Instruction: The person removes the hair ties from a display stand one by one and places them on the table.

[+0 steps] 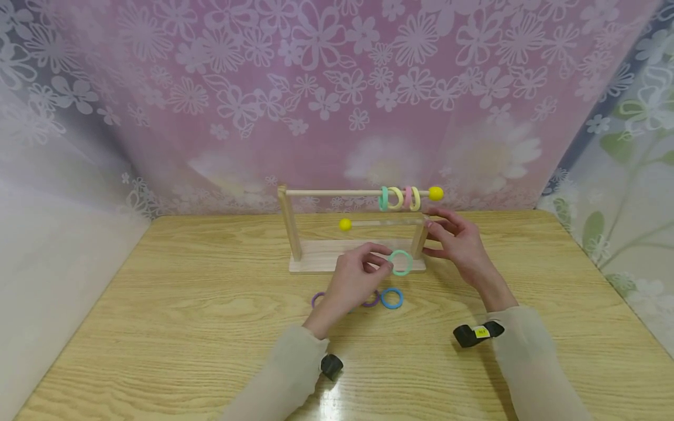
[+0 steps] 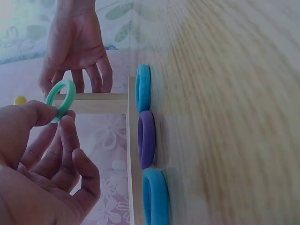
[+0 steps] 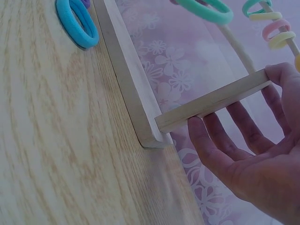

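My left hand [image 1: 355, 279] pinches a mint-green hair tie [image 2: 71, 96] between thumb and fingertip, in front of a wooden stand [image 1: 321, 257]. With thumb and fingers, my right hand [image 1: 463, 248] holds the stand's shorter post [image 3: 211, 102] at the right. From this post a lower rod [image 1: 384, 223] runs left to a yellow ball end [image 1: 344, 224]. Several green, yellow and pink hair ties [image 1: 384, 199] hang on the upper rod [image 1: 332, 193], near its yellow ball [image 1: 436, 193].
Blue [image 1: 392, 307] and purple hair ties [image 2: 147, 140] lie in a row on the wooden table [image 1: 210, 310] before the stand, partly hidden by my left hand in the head view. A flowered curtain [image 1: 337, 105] hangs behind. Black straps [image 1: 466, 336] hang at both sleeves.
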The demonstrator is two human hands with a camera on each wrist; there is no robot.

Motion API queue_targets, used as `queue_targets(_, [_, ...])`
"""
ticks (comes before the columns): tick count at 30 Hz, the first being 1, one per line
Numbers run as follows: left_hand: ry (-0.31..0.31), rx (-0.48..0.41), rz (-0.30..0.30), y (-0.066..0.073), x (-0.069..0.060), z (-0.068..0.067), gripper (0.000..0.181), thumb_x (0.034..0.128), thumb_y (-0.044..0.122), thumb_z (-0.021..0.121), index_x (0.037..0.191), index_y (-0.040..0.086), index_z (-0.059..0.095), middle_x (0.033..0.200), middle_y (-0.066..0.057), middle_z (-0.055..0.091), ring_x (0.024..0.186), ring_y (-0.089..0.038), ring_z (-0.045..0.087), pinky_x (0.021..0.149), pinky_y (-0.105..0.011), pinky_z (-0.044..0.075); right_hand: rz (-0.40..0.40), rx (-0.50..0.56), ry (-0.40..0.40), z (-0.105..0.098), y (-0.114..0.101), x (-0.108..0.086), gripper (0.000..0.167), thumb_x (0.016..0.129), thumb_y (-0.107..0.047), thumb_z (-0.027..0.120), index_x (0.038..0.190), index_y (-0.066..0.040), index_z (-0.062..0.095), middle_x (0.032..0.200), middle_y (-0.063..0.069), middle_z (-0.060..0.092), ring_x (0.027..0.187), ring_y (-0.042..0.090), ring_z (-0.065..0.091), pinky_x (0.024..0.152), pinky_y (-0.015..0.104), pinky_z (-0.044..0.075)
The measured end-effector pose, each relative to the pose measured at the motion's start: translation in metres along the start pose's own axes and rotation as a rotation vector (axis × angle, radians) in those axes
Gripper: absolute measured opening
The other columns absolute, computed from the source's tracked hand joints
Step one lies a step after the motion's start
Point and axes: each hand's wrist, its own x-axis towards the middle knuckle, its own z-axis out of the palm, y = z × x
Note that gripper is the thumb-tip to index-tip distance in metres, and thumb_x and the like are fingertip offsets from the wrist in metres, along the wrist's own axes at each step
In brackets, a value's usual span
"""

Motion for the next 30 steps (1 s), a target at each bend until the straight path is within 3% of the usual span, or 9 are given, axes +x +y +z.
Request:
queue_targets(4, [-0.055, 0.021, -0.005, -0.001, 0.004, 0.002, 0.021, 0.0954, 0.017, 0.068, 0.116, 0.015, 0.073, 0.103, -0.010, 0.079, 0.084, -0.030, 0.073, 0.063, -0.021, 0.052, -0.003, 0.009, -0.005, 0.000, 0.000, 0.000, 0.047, 0.103, -0.033, 0.060, 0.146, -0.014, 0.052, 0.115, -0.009, 0.062, 0.099, 0.004, 0.070, 0.079, 0.036, 0.063])
queue_targets(13, [-0.170, 0.125, -0.029, -0.002, 0.011, 0.005, 0.022, 0.0972, 0.022, 0.067, 0.119, 0.018, 0.072, 0.106, -0.004, 0.078, 0.081, -0.003, 0.069, 0.071, -0.021, 0.055, -0.001, 0.004, -0.002, -0.001, 0.001, 0.001, 0.047, 0.103, -0.033, 0.060, 0.145, -0.016, 0.052, 0.115, -0.009, 0.063, 0.099, 0.004, 0.070, 0.079, 0.036, 0.063])
queue_targets(21, [-0.249, 0.210, -0.012, -0.006, 0.021, 0.014, 0.021, 0.0952, 0.020, 0.068, 0.115, 0.016, 0.074, 0.101, 0.000, 0.079, 0.085, -0.003, 0.070, 0.077, -0.019, 0.054, -0.018, -0.011, -0.002, -0.001, 0.001, 0.001, 0.047, 0.104, -0.033, 0.059, 0.146, -0.013, 0.051, 0.115, -0.008, 0.063, 0.098, 0.004, 0.070, 0.079, 0.038, 0.063])
queue_targets(30, [-0.298, 0.319, -0.013, -0.009, 0.023, 0.019, 0.019, 0.0941, 0.023, 0.073, 0.112, 0.018, 0.076, 0.099, 0.003, 0.078, 0.086, -0.002, 0.068, 0.072, -0.017, 0.051, -0.014, 0.010, -0.003, -0.001, 0.000, 0.000, 0.045, 0.103, -0.033, 0.060, 0.144, -0.013, 0.053, 0.112, -0.008, 0.063, 0.097, 0.005, 0.070, 0.078, 0.036, 0.063])
